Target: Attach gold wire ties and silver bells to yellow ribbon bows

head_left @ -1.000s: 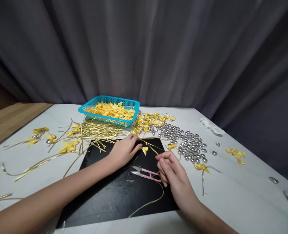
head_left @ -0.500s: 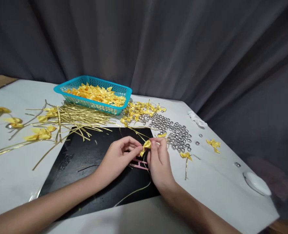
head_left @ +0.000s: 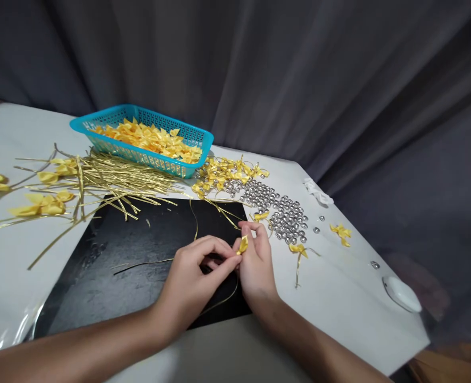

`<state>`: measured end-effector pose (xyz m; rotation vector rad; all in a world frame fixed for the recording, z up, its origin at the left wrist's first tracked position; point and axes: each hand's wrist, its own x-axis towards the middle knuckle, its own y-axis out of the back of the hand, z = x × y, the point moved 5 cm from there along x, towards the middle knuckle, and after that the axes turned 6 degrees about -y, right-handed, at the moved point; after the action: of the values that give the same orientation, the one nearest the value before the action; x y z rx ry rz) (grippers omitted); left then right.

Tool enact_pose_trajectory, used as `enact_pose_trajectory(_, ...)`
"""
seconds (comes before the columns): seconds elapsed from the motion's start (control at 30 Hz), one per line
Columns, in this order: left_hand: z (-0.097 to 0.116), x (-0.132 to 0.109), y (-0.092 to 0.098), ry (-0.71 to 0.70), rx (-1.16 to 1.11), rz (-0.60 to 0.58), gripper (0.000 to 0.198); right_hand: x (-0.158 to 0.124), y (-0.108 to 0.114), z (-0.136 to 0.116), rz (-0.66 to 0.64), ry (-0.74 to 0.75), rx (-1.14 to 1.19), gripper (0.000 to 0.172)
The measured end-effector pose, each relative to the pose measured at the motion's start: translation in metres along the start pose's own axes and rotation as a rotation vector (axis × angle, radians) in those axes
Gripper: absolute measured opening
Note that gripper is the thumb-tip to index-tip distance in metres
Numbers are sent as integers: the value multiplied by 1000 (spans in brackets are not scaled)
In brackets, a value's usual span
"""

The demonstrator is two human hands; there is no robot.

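A small yellow ribbon bow (head_left: 242, 245) is pinched between the fingertips of my left hand (head_left: 199, 274) and my right hand (head_left: 257, 266). My left thumb and index finger close on its lower end, while the right thumb and fingers press at its other side. Thin gold cord (head_left: 226, 300) hangs below the hands in a loose curve, and another length with a dark end (head_left: 139, 264) sticks out left of my left hand. Both hands hover over a black mat (head_left: 115, 303). What lies under the fingers is hidden.
A blue basket (head_left: 139, 146) of yellow bows stands at the back, with gold cords (head_left: 127, 178) in front. Finished-looking bows (head_left: 227, 173) and silver bells or beads (head_left: 287, 221) lie to the right. Farther right are crumpled white tissue (head_left: 318, 192) and a white oval object (head_left: 402, 293).
My hands have drawn together and lowered slightly, and the bow has turned between the fingers. The pink piece beneath the hands is now hidden. The camera view has shifted a little.
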<state>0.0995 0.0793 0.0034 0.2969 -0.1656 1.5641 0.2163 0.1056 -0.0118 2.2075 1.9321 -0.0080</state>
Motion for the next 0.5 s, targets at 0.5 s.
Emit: enact_pose_trajectory(0.5,-16,14,-9,289,-468,-360,9,8,5,-7,86,216,-164,15)
